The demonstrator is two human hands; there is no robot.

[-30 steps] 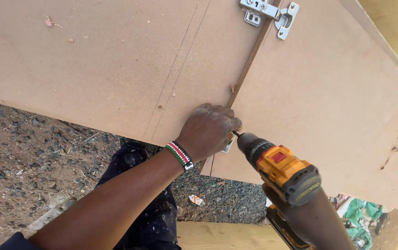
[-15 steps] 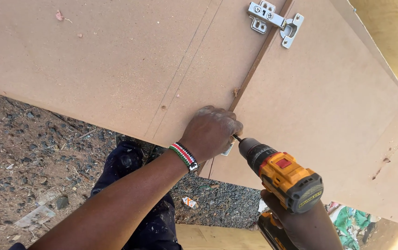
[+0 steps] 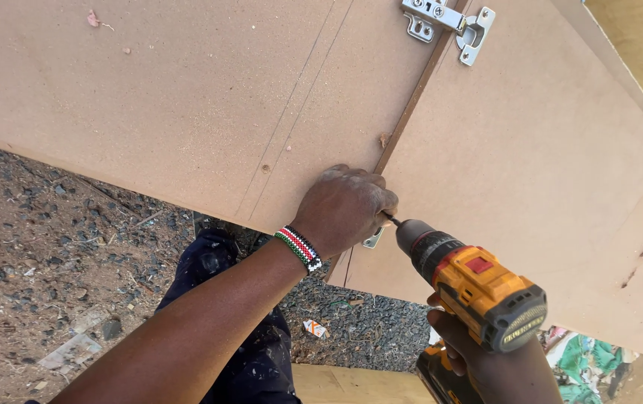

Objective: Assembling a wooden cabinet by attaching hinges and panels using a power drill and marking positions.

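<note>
Both hands work at the panel's lower edge: my left hand (image 3: 345,209) pinches the small hinge plate (image 3: 372,239) there, my right hand (image 3: 479,355) clutches the yellow drill (image 3: 479,284). I should drive squarely, with steady pressure.

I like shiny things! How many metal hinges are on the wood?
2. One hinge sits at the top across the seam between the boards. A second hinge peeks out under the left hand, mostly hidden. More may be out of view.
</note>
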